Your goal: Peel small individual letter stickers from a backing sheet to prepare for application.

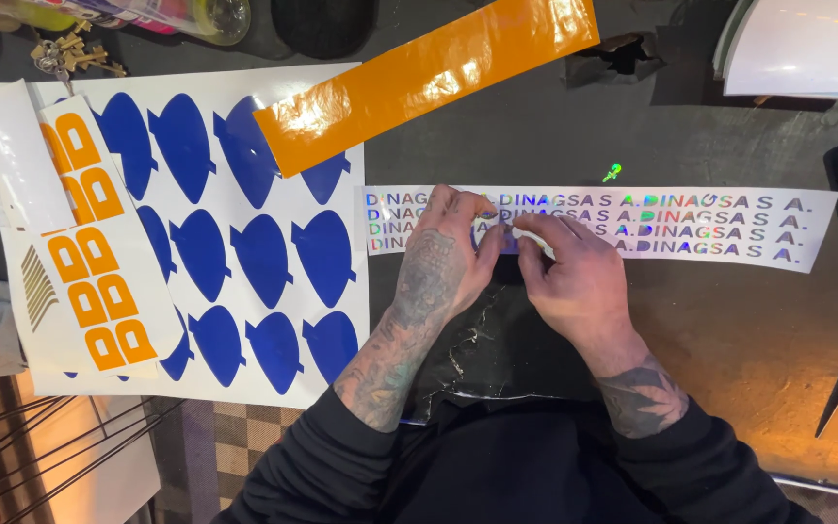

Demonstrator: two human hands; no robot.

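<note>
While the left hand (443, 254) presses narrow fingers on the long white sticker strip (671, 225) that stretches to both sides of it, the right hand (569, 272) beside it pinches a small piece. Peeling seems underway; next needs slow, steady pulling.

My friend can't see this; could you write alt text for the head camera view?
Two hands, left and right, pinch at a long white sticker strip of shiny lettering on a dark table. To the left lie a sheet of blue shapes and an orange strip.
</note>
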